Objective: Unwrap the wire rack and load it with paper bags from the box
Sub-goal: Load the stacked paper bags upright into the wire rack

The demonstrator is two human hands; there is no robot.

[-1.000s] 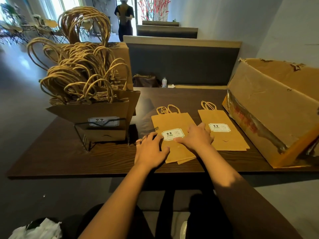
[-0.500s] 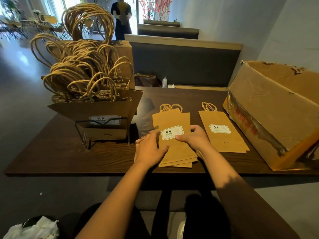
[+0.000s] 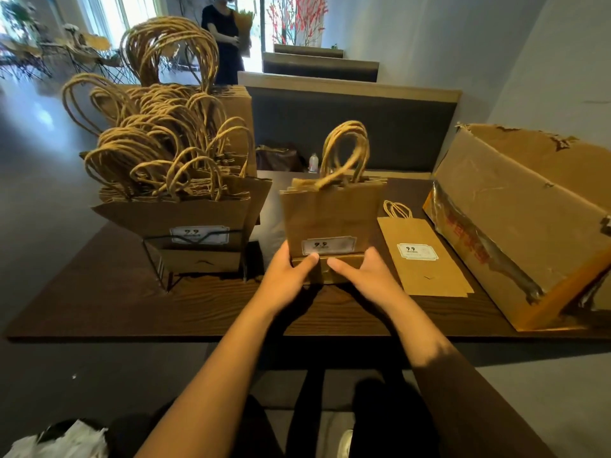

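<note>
Up comes the small stack of bags point(image 3: 332, 219), flat a moment ago, now upright on the table point(image 3: 99, 292), "9.9" label facing us. Left hand point(image 3: 287, 279) and right hand point(image 3: 367, 279) pinch its base. Beside it, the wire rack point(image 3: 198, 259) sits crammed with bags; the box point(image 3: 529, 219) lies right.

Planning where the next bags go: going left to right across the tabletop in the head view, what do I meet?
Loaded wire rack → bag stack stood upright between left hand and right hand → flat bags → cardboard box.
</note>
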